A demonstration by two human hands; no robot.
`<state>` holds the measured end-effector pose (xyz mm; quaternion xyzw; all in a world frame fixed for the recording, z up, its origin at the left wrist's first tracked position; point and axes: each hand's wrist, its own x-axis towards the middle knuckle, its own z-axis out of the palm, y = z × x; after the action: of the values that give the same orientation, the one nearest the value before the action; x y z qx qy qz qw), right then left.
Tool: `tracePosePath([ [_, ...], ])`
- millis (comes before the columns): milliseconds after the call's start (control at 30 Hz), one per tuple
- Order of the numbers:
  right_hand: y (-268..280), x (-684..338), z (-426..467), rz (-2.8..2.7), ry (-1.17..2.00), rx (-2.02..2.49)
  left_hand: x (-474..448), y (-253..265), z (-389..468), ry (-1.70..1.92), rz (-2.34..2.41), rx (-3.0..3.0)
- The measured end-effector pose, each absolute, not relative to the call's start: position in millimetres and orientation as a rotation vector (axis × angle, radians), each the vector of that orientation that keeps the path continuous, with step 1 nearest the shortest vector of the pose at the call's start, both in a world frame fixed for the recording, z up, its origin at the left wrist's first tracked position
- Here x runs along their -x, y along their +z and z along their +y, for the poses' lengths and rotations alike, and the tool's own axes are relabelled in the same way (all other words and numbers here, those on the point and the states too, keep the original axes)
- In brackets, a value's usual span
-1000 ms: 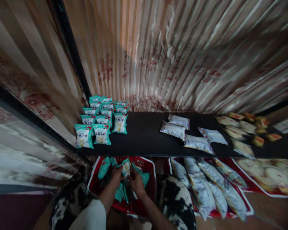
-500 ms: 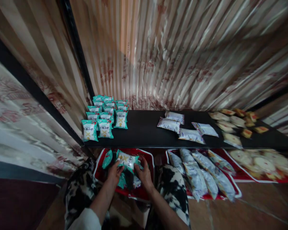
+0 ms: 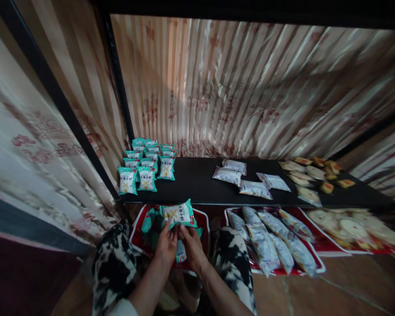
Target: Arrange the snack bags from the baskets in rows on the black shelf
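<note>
A teal-and-white pillow-shaped plastic snack bag (image 3: 177, 215) is in both hands of the person, raised over the far part of the nearest basket, before the front edge of the shelf. It is turned on its side, its printed face up, its right end a little higher. The left hand (image 3: 166, 245) holds it at the lower edge, the fingers close together; the right hand (image 3: 191, 243) holds the same edge beside it, its fingers narrow, although some fingertips are hidden and one cannot tell how they lie. The two knees, in black-and-white patterned trousers (image 3: 115, 259), stand on both sides of the red plastic basket with white rim (image 3: 208, 228), in which more teal bags (image 3: 147, 221) lie. To the right, a second red basket (image 3: 321, 267) carries long white-and-blue bags (image 3: 266, 245), and next to it are round pale goods in clear wrapping (image 3: 355, 228). Farther, on the long black shelf (image 3: 197, 182), teal-and-white bags stand upright in rows at left (image 3: 147, 179); four flat white packets (image 3: 255, 188) lie near the middle. Behind hangs a striped, shiny curtain (image 3: 200, 79).
</note>
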<state>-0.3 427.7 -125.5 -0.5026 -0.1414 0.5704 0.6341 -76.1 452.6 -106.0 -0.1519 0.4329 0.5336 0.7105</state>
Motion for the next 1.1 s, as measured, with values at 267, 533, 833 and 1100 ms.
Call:
tracePosePath([
  [267, -91.1, 1.6, 437.5, -0.48, 1.184, 1.222, 69.5, -98.6, 443.1, 1.096, 0.983, 0.172],
  [533, -84.2, -10.0, 460.0, -0.679, 1.09, 1.306, 67.6, -98.5, 453.7, 1.039, 0.994, 0.058],
  [833, -84.9, -25.3, 528.9, -0.949, 0.989, 1.279, 76.5, -81.8, 489.6, 1.023, 1.128, -0.092],
  [1100, -91.1, -30.4, 585.0, -1.149, 0.827, 1.446, 84.3, -79.1, 525.2, 1.111, 1.147, -0.29],
])
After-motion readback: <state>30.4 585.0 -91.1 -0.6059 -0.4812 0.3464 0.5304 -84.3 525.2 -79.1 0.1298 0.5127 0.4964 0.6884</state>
